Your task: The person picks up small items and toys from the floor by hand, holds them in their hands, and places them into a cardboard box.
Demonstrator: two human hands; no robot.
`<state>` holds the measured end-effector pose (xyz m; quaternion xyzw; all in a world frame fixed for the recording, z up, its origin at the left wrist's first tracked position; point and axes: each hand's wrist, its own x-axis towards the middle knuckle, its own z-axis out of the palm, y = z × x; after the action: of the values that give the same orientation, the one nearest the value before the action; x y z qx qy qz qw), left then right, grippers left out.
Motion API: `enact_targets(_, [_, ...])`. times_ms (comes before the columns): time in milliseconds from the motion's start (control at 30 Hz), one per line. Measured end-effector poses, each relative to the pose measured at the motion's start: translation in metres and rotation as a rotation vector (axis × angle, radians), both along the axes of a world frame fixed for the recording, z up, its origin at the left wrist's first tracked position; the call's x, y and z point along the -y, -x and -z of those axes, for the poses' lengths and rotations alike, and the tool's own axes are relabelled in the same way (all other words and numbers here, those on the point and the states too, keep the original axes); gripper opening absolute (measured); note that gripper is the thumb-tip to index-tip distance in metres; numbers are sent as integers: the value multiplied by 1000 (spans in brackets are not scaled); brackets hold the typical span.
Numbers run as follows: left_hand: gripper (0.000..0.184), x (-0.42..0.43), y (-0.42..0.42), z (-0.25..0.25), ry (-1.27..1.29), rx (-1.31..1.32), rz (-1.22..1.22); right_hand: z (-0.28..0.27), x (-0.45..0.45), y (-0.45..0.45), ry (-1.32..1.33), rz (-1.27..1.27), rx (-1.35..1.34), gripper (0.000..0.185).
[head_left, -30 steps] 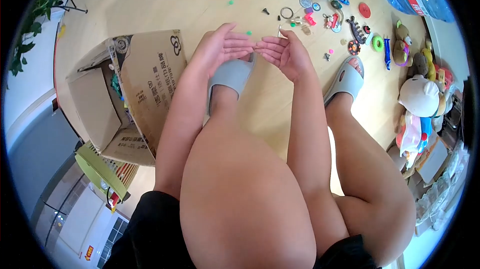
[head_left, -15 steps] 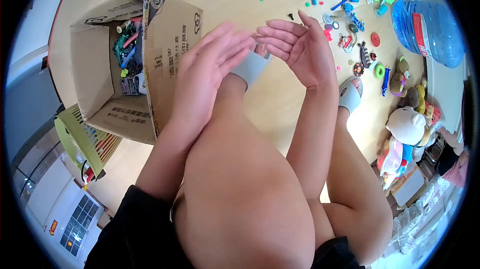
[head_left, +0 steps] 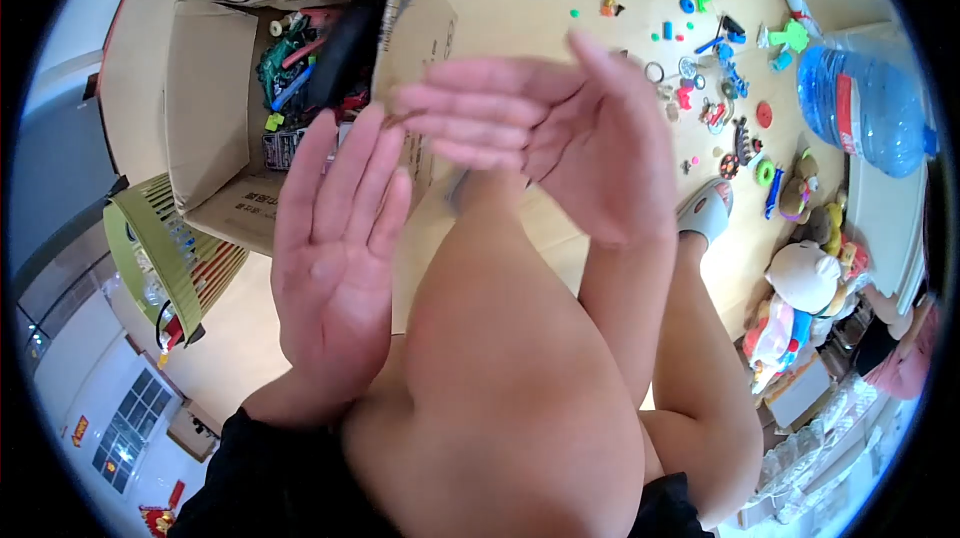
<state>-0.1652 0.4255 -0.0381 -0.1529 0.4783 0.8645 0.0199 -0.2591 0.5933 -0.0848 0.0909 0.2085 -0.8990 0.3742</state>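
Note:
My left hand (head_left: 338, 278) is raised above my knee with its palm up and fingers stretched out, holding nothing. In front of my legs, my right hand (head_left: 600, 138) is also open, its palm in view and its fingers pointing left. The right fingertips come close to the left fingers; whether they touch I cannot tell. A thin brownish strip (head_left: 403, 118) shows near the fingertips, too small to name. Behind my left hand stands a cardboard box (head_left: 212, 98) holding several toys and a long black object (head_left: 345, 53).
Small toys lie scattered on the floor at the upper right, among them a green ring (head_left: 765, 173). A large blue water bottle (head_left: 870, 113) lies beyond them. Stuffed toys (head_left: 803, 276) are piled at the right. A green basket (head_left: 150, 248) stands left of the box.
My left hand has turned palm up and moved down and left. My right hand has moved left and nearer the camera. The view has shifted, and a black object now shows in the box.

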Motion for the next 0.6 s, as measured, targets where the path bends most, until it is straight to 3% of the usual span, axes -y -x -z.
enact_targets(133, [73, 19, -17, 14, -62, -39, -172, 9, 38, -22, 107, -67, -48, 71])
enact_targets(167, [74, 24, -17, 14, -211, 42, -260, 13, 43, -28, 156, -62, -26, 74])
enact_targets(267, [73, 42, -20, 20, -193, 2, -145, 18, 56, -36, 208, -55, -71, 82])
enact_targets(467, [68, 61, -22, 27, -256, 165, -128, 19, 72, -47, 108, -61, -187, 91])
enact_targets(600, [71, 81, -26, 37, -385, 124, -111, 21, 82, -50, 114, -25, -164, 92])
